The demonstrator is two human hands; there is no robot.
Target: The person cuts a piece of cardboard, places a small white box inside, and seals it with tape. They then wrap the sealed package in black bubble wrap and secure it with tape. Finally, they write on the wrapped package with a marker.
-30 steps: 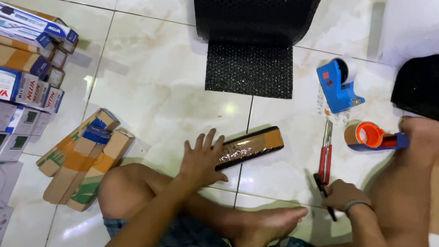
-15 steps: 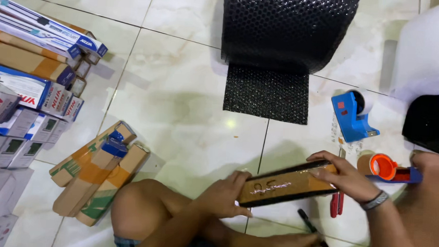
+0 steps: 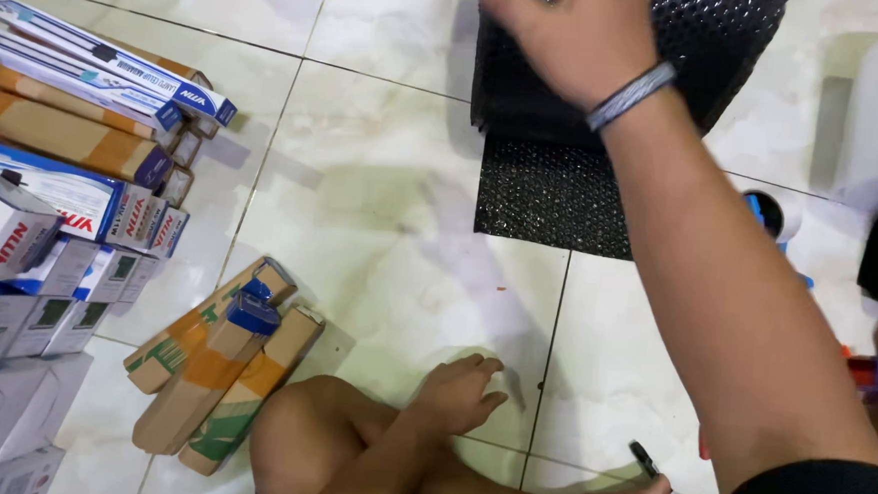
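While the right hand (image 3: 570, 33) stretches up to the black bubble wrap (image 3: 552, 188), its arm crosses the right half of the view and a grey wristband (image 3: 629, 95) sits at the wrist. That hand lies over the roll's upper edge, where the wrap rises from the floor; its fingers run out of the top of the view, so I cannot tell how far they are closed or whether they grip the sheet. A flat strip of the wrap lies unrolled on the pale tiled floor (image 3: 380, 224) below the hand.

The left hand (image 3: 456, 393) rests on the floor just beside the bent knee, fingers loosely spread and holding nothing. A black pen (image 3: 662, 484) lies near the foot at the bottom edge. Three long cardboard boxes (image 3: 217, 366) lie side by side to the left of the knee, and a stack of blue and white boxes (image 3: 61, 197) fills the left edge. A blue tape dispenser (image 3: 773, 216) peeks out behind the right forearm.
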